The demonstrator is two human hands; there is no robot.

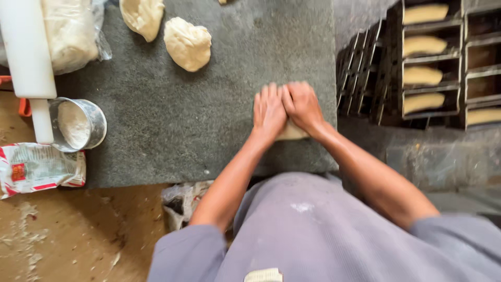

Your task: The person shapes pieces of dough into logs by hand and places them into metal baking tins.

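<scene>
My left hand (pixel 269 110) and my right hand (pixel 303 104) lie side by side, palms down, pressing on a pale piece of dough (pixel 292 132) near the right front of a grey stone slab (pixel 209 104). Most of that dough is hidden under my palms; only its near edge shows. Two more lumps of dough rest at the far side of the slab, one rounded lump (pixel 188 44) and one at the top edge (pixel 142 16).
A white rolling pin (pixel 27 57) and a bagged mass of dough (pixel 70 34) lie at the far left. A metal cup of flour (pixel 78 124) and a paper flour packet (pixel 39 168) sit at the slab's left edge. Dark loaf tins (pixel 425 73) holding shaped dough stand at right.
</scene>
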